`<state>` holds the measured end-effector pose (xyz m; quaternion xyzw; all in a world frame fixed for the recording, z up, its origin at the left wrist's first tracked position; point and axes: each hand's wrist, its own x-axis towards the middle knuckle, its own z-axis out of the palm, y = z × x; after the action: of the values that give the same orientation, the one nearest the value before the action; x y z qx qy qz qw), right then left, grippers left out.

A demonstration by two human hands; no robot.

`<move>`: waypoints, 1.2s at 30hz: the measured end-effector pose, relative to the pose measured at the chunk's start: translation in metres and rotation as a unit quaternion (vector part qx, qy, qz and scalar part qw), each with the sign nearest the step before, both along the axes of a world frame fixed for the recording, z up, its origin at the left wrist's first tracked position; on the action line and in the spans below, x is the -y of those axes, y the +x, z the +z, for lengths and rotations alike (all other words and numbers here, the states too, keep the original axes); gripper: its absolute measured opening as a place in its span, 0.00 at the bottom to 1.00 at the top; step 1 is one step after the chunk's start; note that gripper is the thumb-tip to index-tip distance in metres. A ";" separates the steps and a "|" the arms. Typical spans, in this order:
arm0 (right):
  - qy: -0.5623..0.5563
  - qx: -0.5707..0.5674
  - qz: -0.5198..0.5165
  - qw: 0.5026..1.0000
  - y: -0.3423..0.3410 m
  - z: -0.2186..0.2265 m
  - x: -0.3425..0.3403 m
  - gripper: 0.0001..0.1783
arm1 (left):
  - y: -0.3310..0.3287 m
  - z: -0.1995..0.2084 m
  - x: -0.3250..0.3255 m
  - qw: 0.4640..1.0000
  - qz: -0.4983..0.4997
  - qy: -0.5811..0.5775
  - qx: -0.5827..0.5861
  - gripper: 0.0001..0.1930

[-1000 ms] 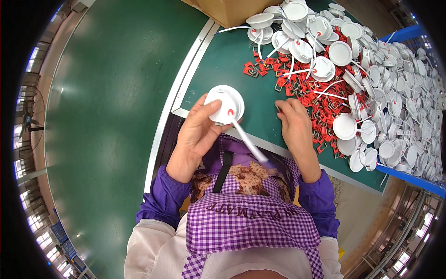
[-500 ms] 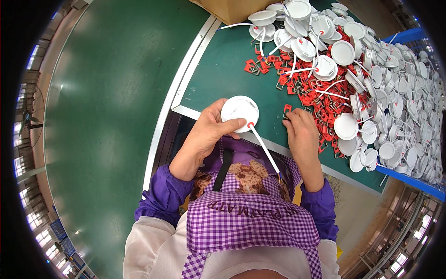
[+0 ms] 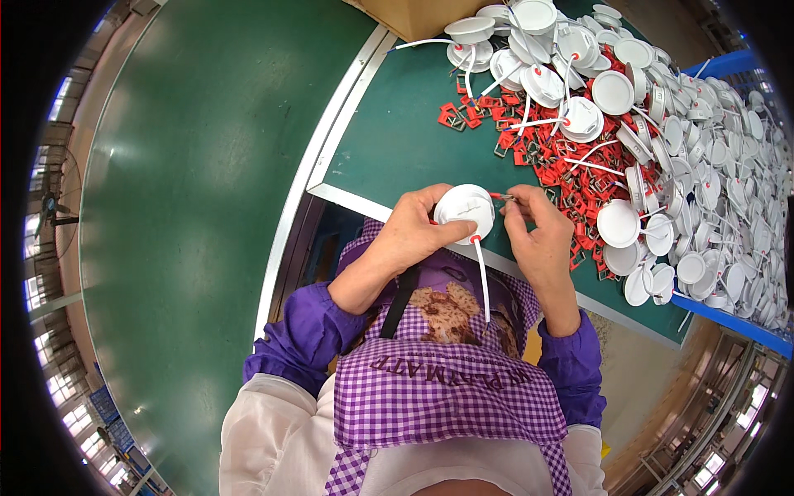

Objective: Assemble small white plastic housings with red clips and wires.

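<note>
My left hand (image 3: 411,233) is closed around the edge of a round white downlight (image 3: 463,205), its thumb pressed on the back near a red cable grommet. A white cable (image 3: 484,285) hangs from the grommet toward my apron. At the lamp's upper right rim, the thumb and fingers of my right hand (image 3: 538,230) pinch a red spring clip (image 3: 500,197) with a grey metal part. Its red end meets the rim; how far it is seated cannot be made out. Another small bit of red shows at the left rim, partly hidden by my left fingers.
Loose red clips (image 3: 562,178) lie heaped right of my hands, with many white downlights (image 3: 614,93) on and beyond them. More lamps fill a blue crate (image 3: 732,331) at the far right. A cardboard box (image 3: 413,16) stands at the back; a metal-edged green surface (image 3: 198,215) stretches left.
The downlight has moved right and slightly toward me in my left hand, its cable now hanging straighter. My right hand has lifted a red clip from the table and brought it to the lamp's rim.
</note>
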<state>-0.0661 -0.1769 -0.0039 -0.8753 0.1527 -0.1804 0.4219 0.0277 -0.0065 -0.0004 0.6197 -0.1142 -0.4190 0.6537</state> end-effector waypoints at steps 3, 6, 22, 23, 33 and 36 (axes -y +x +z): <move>-0.007 0.025 0.023 0.999 0.000 0.007 -0.001 0.10 | 0.000 0.002 0.004 1.000 0.001 -0.004 -0.008 0.16; 0.105 -0.019 0.007 0.994 -0.003 0.009 0.000 0.09 | 0.001 0.000 0.006 1.000 0.009 -0.005 -0.013 0.17; 0.132 0.017 -0.046 0.990 -0.017 0.006 -0.015 0.09 | -0.007 -0.006 0.015 0.996 0.029 0.001 0.087 0.13; 0.125 0.020 -0.043 0.991 -0.016 0.007 -0.014 0.08 | -0.007 -0.006 0.015 0.996 0.029 0.002 0.087 0.13; 0.067 0.016 -0.042 0.997 -0.013 0.017 -0.019 0.07 | -0.010 -0.017 0.015 0.980 0.029 -0.002 0.198 0.13; 0.065 0.025 -0.056 0.996 -0.011 0.015 -0.022 0.06 | -0.008 -0.016 0.014 0.975 0.025 0.008 0.221 0.13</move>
<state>-0.0771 -0.1553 0.0110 -0.8313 0.2022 -0.2152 0.4709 0.0201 -0.0210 -0.0168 0.7048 -0.2370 -0.2558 0.6177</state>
